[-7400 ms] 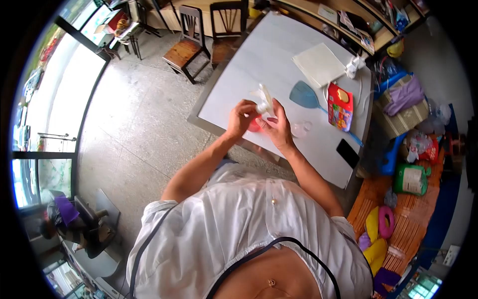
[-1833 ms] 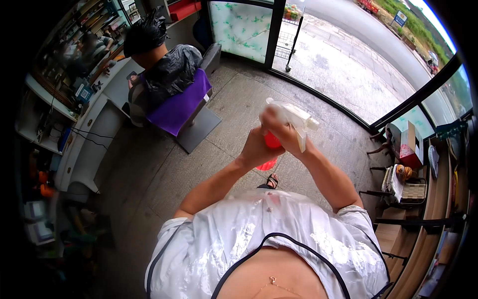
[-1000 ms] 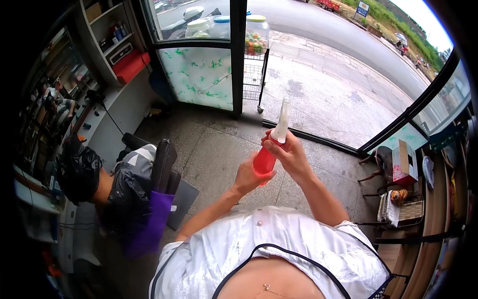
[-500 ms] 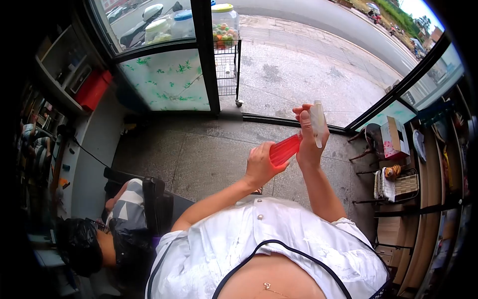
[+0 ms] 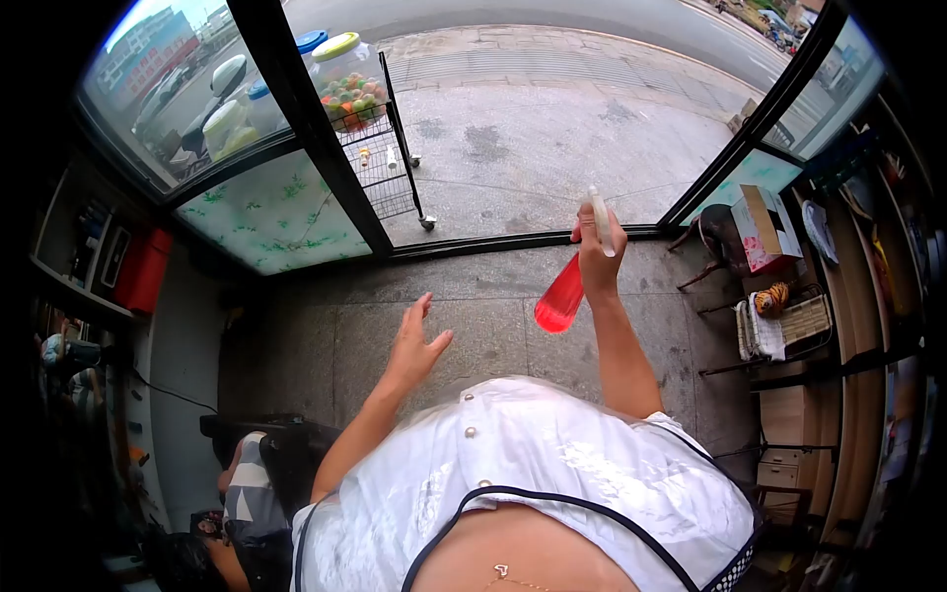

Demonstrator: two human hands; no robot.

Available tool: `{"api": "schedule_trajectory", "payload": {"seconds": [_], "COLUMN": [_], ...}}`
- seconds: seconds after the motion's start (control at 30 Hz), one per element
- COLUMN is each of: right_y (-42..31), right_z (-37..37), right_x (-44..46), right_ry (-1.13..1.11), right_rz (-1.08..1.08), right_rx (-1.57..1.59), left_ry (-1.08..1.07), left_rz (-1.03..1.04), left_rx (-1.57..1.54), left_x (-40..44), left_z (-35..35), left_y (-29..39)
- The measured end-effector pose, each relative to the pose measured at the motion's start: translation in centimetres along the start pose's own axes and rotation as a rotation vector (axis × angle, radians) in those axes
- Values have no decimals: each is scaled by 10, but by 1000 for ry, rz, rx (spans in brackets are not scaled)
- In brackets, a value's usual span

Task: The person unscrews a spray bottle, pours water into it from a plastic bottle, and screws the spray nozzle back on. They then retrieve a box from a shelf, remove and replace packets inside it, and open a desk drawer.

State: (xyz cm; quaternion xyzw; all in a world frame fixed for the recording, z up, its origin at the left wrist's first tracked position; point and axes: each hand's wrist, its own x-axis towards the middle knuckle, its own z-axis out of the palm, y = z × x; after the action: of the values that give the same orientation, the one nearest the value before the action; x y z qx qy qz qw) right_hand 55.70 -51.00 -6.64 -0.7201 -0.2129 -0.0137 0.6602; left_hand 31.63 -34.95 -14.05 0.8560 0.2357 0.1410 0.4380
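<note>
A spray bottle [image 5: 560,298] with a translucent red body and a whitish trigger head hangs tilted in front of me, over the floor near the doorway. My right hand [image 5: 600,255] is closed around its neck, just under the spray head. The fingers partly hide the trigger. My left hand [image 5: 412,347] is apart from the bottle, to its left, with its fingers stretched out and nothing in it.
A glass door frame [image 5: 326,148] opens onto the pavement, where a wire cart [image 5: 380,178] carries jars of coloured balls. A person [image 5: 247,493] sits at lower left. On the right stand a cardboard box [image 5: 767,232], a woven chair [image 5: 789,331] and shelves [image 5: 838,286].
My left hand has let go of the bottle's red body and moved left, opening. My right hand still holds the bottle, which now hangs lower. The view has shifted to the left.
</note>
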Motion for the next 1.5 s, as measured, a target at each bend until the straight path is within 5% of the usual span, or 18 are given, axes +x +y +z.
{"api": "schedule_trajectory", "payload": {"seconds": [0.37, 0.43, 0.67, 0.73, 0.93, 1.03, 1.23, 1.33, 1.5], "right_y": [62, 75, 84, 95, 93, 100, 104, 113, 118], "right_z": [-33, -31, -47, -41, -49, -33, -39, -26, -26], "right_x": [41, 50, 63, 70, 75, 86, 89, 101, 106], "right_ry": [182, 273, 260, 329, 266, 356, 271, 356, 267], "right_rz": [-3, -219, -77, -283, -34, -255, -62, -290, -133], "right_rx": [-1, -56, -84, -58, -107, -41, -83, -90, -82], "left_ry": [112, 107, 128, 119, 123, 128, 138, 139, 183], "left_rz": [-396, -391, -339, -349, -357, -366, -354, -355, -413], "left_rx": [-271, -278, -307, -308, -308, -312, -317, -320, -347], "left_x": [4, 13, 37, 40, 47, 48, 53, 51, 48], "left_z": [0, 4, 9, 8, 2, 1, -1, 1, -4], "left_y": [-52, -50, -42, -43, -50, -51, -56, -60, -56]}}
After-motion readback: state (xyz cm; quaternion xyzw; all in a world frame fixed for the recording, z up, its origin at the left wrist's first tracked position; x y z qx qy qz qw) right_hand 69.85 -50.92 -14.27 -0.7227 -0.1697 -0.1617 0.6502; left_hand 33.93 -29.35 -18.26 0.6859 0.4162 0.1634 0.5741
